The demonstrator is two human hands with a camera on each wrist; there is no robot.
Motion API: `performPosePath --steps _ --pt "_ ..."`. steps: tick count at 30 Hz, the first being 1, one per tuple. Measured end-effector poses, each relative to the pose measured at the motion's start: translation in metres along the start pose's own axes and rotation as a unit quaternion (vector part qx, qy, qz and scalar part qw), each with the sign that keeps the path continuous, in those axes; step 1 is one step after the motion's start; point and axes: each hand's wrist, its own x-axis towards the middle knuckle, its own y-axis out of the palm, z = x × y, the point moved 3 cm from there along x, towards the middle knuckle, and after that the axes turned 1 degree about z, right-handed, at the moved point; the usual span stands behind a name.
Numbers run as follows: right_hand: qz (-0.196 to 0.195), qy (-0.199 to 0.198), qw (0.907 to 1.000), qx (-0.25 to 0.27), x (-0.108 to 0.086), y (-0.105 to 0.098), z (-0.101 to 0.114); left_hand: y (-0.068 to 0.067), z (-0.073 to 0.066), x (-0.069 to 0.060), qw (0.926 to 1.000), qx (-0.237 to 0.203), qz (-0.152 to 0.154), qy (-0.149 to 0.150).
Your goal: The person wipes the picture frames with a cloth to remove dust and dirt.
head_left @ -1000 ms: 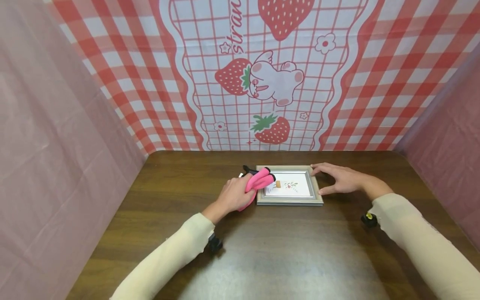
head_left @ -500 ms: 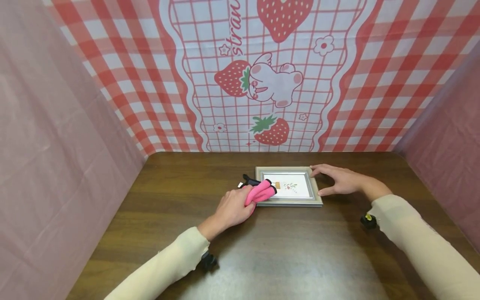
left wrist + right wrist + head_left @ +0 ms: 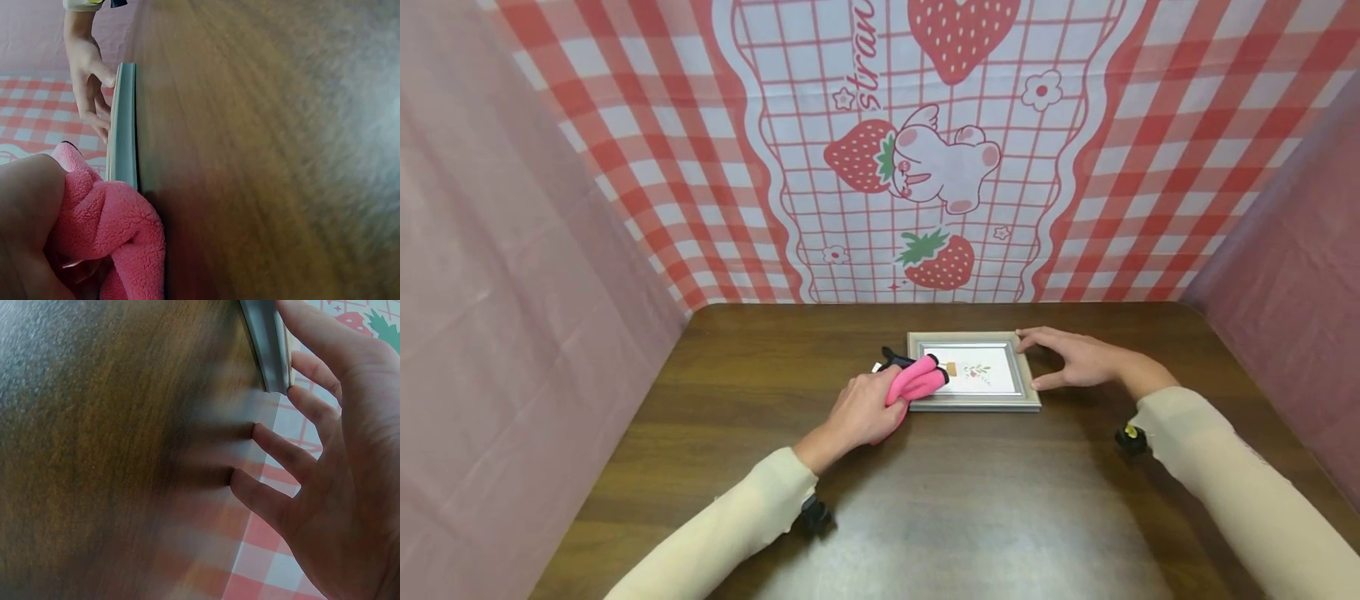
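Note:
My left hand (image 3: 861, 408) grips a folded pink fluffy cloth (image 3: 917, 382) with black edging; its ends lie over the left part of a picture frame (image 3: 970, 407). That frame, pale with a silver inner border, lies flat on the table and shows a small plant print. In the left wrist view the bunched cloth (image 3: 119, 228) hides the frame's near end. My right hand (image 3: 1078, 358) touches the frame's right side with spread fingers, the thumb nearer me and the index finger at the far corner. Two of its fingers (image 3: 259, 494) stand away from the frame, towards the table.
The brown wooden table (image 3: 925, 500) reaches back to a red-and-white checked cloth (image 3: 1120, 233) with strawberry prints. Pink drapes (image 3: 535, 292) hang on both sides. A black strap or tag (image 3: 895, 358) sticks out beside the cloth.
My left hand and the pink cloth have slid towards me across the frame's left part, then slightly back. The right hand keeps its place at the frame's right side.

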Motion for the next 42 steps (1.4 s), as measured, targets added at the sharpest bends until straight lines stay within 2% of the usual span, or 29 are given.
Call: performPosePath --steps 3,6,12,18,19,23,25,26,27,31,35,38,42 --pt "0.000 0.001 1.0000 0.001 0.001 0.001 -0.002 0.016 0.020 0.009 1.0000 0.005 0.004 -0.008" --pt "-0.001 0.004 1.0000 -0.002 0.000 0.002 -0.003 0.036 0.042 0.022 0.9994 0.034 0.003 -0.007" --pt "-0.002 0.005 1.0000 0.000 -0.001 0.002 -0.003 0.045 0.061 0.047 0.9986 0.044 0.014 -0.027" --pt "-0.003 -0.003 1.0000 0.001 0.001 0.002 0.000 0.040 0.064 0.069 0.9964 0.024 0.032 -0.075" --pt "-0.003 -0.004 1.0000 -0.001 0.001 0.002 0.000 0.031 0.054 0.068 0.9957 0.029 0.036 -0.081" --pt "-0.004 0.001 1.0000 -0.001 0.000 0.003 -0.002 0.026 0.053 0.079 0.9933 0.021 0.059 -0.097" --pt "-0.005 -0.001 1.0000 0.000 -0.001 0.003 -0.003 0.026 0.055 0.083 0.9920 0.017 0.070 -0.103" --pt "-0.006 -0.001 1.0000 0.002 -0.001 0.003 -0.003 0.035 0.065 0.089 0.9915 0.009 0.074 -0.106" --pt "-0.006 -0.002 1.0000 0.004 -0.001 0.003 -0.003 0.038 0.069 0.091 0.9914 0.010 0.075 -0.107" --pt "-0.006 -0.003 1.0000 0.006 -0.003 0.003 -0.002 0.044 0.078 0.095 0.9906 0.021 0.087 -0.103" --pt "-0.007 -0.002 0.9999 0.008 -0.003 0.002 -0.001 0.047 0.081 0.096 0.9921 0.035 0.079 -0.091" --pt "-0.008 -0.004 1.0000 0.002 -0.002 0.001 0.000 0.046 0.081 0.096 0.9934 0.043 0.061 -0.087" --pt "-0.009 -0.003 0.9999 -0.006 -0.001 0.001 -0.001 0.040 0.076 0.093 0.9941 0.036 0.047 -0.091"
